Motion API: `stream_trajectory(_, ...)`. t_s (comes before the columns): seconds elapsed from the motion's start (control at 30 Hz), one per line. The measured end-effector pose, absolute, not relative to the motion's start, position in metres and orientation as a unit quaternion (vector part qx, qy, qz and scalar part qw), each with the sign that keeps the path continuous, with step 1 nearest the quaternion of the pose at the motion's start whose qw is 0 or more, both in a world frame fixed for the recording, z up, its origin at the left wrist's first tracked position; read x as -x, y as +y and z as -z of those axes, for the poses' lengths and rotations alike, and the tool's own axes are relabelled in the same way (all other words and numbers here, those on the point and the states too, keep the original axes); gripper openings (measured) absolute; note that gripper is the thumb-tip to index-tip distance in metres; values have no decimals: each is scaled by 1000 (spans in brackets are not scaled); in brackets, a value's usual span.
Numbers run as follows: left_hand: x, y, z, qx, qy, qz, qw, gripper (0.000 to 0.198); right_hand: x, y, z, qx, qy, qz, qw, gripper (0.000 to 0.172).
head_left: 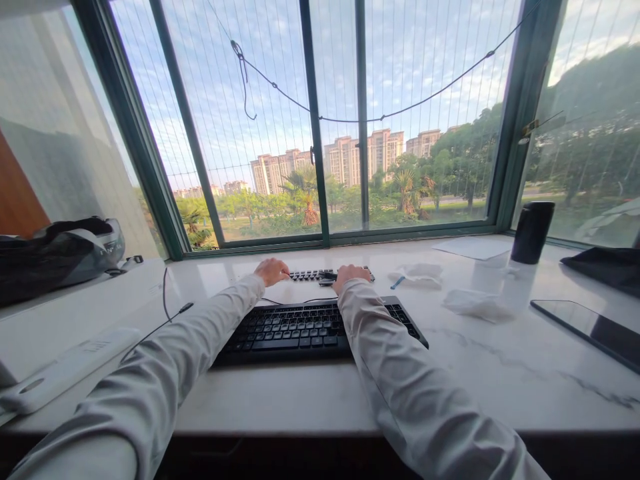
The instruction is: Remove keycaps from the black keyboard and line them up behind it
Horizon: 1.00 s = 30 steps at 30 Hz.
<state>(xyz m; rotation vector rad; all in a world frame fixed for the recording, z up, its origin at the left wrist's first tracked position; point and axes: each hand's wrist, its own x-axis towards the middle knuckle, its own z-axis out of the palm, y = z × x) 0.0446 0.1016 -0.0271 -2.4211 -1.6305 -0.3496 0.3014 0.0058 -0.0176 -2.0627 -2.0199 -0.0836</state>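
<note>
A black keyboard [295,328] lies on the white marble sill, partly under my sleeves. Beyond its far edge is a row of small black keycaps [306,275] on the surface. My left hand [273,272] is at the left end of that row, fingers closed together; what they hold, if anything, is too small to tell. Toward the row's right part, my right hand [351,276] has its fingers curled round a small dark tool [327,277] that sticks out to the left. A thin cable runs between the keyboard and the keycaps.
Crumpled white tissues [477,305] and a small blue item [398,283] lie right of the keycaps. A black cup [532,233] and a dark tablet [590,327] stand and lie farther right. At left are a white power strip [70,367] and a dark bag [60,257].
</note>
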Motion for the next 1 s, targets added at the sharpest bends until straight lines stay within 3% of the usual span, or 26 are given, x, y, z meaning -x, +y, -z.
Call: stream_trajectory(1.0, -44, 115, 49, 812, -553, 116, 145, 27, -298, 11, 20, 696, -706, 12, 128, 24)
